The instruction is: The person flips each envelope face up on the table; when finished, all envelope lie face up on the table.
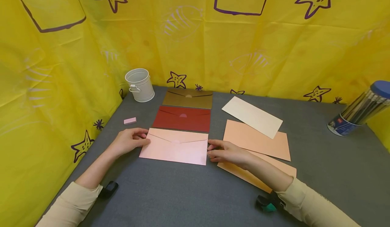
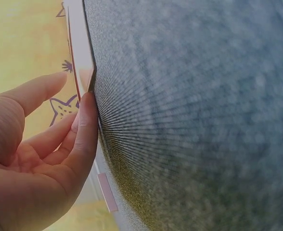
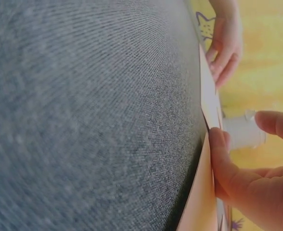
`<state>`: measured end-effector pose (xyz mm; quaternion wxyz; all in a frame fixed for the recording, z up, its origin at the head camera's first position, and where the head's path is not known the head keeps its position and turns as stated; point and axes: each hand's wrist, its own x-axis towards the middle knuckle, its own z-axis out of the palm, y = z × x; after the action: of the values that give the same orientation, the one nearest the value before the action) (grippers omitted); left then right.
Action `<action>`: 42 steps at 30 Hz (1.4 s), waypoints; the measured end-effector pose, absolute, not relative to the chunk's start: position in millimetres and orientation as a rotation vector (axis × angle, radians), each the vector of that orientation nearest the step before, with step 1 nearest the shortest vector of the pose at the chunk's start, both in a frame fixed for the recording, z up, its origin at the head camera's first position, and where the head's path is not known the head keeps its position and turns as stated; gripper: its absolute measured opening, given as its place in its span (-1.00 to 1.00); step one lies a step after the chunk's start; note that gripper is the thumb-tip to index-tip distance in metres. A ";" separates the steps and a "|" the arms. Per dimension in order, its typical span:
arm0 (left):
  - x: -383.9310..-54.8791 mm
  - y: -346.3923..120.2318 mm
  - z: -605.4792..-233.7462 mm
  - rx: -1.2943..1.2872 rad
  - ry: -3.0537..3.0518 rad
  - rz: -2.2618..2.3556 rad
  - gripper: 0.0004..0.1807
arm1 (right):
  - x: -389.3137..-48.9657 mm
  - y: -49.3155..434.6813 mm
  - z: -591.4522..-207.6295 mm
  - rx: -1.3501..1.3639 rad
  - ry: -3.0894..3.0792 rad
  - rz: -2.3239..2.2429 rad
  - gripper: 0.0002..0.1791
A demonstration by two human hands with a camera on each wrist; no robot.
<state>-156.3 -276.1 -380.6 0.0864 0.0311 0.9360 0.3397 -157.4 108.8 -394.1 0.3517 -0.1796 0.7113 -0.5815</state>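
Note:
A pale pink envelope lies flap side up on the dark table, nearest the person in a column of envelopes. My left hand touches its left edge, fingers relaxed. At its right edge is my right hand, loosely bent fingers beside the side. In the left wrist view a fingertip meets the envelope's corner. The right wrist view has a fingertip low by the edge. Just beyond lies a red envelope, then a gold-brown envelope.
Two peach paper pieces and a cream one overlap on the right, partly under my right forearm. A white bucket and small pink block stand at left. A blue cup of pencils is far right. Yellow cloth hangs behind.

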 end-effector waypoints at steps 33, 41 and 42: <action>-170.8 -215.1 -381.9 0.873 2.831 1.034 -0.65 | -161.2 154.4 -391.2 -0.524 2.094 -1.666 -0.60; -200.4 -157.8 -378.1 1.093 2.713 0.867 -0.48 | -175.8 204.1 -388.6 -0.567 2.506 -1.503 -0.64; -204.8 -150.6 -377.7 1.107 2.702 0.861 -0.46 | -178.4 210.6 -389.5 -0.586 2.540 -1.495 -0.63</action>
<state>-204.8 -150.6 -377.7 0.0487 0.3631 0.8865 0.2825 -178.4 210.6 -389.5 0.0681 -0.1945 0.8432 -0.4964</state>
